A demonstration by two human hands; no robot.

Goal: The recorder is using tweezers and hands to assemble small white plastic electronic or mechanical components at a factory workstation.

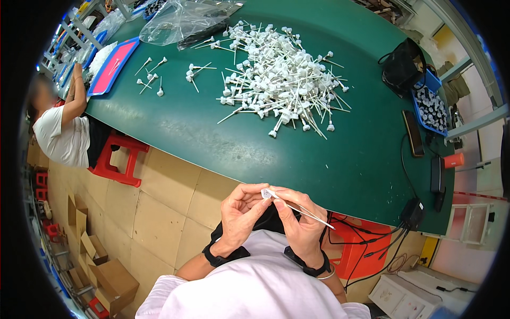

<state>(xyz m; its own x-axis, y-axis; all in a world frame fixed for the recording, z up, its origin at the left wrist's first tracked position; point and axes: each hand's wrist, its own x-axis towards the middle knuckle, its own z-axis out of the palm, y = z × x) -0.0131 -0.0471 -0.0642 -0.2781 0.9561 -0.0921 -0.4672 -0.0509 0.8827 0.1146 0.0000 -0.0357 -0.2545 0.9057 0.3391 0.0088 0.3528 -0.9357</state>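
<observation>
The left hand and the right hand are partly covering the white stemmed piece between their fingertips. The heap of similar pieces is hiding its own lower layers. The worktop is running out past the upper edge. The lower edge is cutting off the wearer's pale shirt. The seated co-worker's head is showing blurred.

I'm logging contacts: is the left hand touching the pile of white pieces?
Apart: the head view shows green table between the left hand and the pile.
</observation>
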